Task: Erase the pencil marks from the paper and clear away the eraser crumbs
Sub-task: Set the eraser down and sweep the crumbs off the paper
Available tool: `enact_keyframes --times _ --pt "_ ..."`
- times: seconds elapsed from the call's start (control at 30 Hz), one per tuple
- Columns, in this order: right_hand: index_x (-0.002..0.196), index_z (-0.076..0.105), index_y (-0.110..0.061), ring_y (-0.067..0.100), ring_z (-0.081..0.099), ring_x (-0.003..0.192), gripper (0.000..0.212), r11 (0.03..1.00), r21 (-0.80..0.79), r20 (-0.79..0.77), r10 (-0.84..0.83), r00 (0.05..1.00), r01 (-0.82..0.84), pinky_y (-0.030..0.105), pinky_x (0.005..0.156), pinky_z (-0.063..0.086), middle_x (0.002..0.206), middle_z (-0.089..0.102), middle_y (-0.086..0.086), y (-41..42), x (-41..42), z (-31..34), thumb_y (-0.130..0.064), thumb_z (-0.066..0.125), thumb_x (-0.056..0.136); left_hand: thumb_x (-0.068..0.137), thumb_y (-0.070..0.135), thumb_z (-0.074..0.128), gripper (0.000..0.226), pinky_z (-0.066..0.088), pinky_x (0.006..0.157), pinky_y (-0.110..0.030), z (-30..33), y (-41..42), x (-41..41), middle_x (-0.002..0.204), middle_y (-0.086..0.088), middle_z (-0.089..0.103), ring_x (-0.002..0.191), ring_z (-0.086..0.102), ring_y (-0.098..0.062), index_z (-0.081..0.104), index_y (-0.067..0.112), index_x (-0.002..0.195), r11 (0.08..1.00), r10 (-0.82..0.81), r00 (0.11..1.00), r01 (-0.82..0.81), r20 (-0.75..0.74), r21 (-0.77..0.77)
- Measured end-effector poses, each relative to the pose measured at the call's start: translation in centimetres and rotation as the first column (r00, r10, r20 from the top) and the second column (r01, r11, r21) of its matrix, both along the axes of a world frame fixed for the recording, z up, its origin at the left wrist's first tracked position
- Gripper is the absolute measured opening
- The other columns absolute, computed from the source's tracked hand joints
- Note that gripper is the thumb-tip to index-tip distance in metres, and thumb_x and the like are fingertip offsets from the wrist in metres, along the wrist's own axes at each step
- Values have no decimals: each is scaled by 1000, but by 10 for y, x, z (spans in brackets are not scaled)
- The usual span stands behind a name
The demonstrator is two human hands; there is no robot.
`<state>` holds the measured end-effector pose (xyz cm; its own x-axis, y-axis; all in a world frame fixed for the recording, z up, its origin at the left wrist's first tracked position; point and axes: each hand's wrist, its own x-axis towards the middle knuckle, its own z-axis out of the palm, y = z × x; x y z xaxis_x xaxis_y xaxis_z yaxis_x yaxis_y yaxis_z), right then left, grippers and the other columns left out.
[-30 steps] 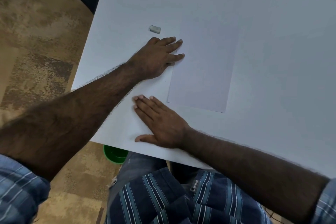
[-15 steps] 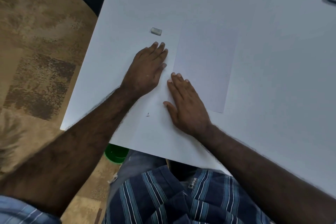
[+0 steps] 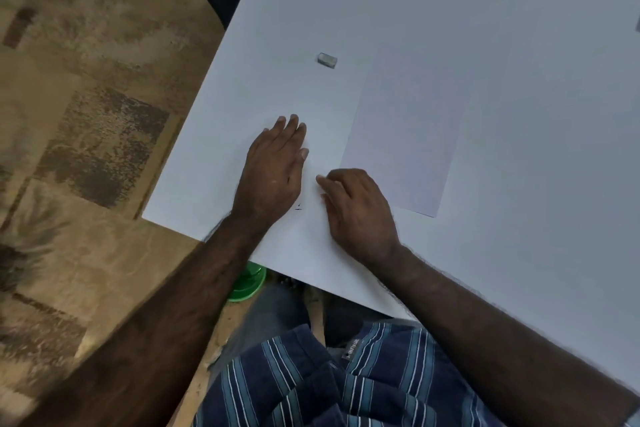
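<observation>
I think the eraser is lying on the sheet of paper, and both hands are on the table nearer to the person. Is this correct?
Not quite. In the head view the eraser lies on the bare table, apart from the sheet of paper and to its left. The left hand and right hand are indeed on the table, nearer the person.

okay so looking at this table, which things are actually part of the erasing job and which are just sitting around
Part of the job:
- paper, flat on the white table
- eraser, lying apart from both hands
- left hand, flat on the table
- right hand, fingers curled, beside the paper
- small dark speck between the hands, possibly a crumb

Just lying about:
- green object below the table edge
- grey item at the right frame edge
</observation>
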<state>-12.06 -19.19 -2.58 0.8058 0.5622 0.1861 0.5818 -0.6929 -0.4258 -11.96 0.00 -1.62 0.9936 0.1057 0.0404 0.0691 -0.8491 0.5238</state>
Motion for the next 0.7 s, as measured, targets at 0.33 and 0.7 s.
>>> enact_keyframes --times 0.33,0.7 --pt "113 80 -4 34 72 92 27 993 -37 -39 112 993 -114 42 78 62 106 76 13 10 -41 5 6 77 88 105 13 60 41 42 119 -48 5 28 -82 151 -17 55 145 49 -30 57 -3 144 981 176 978 -166 109 -100" --pt "123 78 -13 29 76 108 34 993 50 -103 -103 989 108 40 96 59 119 80 6 34 -58 27 3 65 95 107 15 54 44 34 122 -53 10 34 -141 157 -14 50 150 42 -30 53 1 149 992 87 995 -81 58 -98"
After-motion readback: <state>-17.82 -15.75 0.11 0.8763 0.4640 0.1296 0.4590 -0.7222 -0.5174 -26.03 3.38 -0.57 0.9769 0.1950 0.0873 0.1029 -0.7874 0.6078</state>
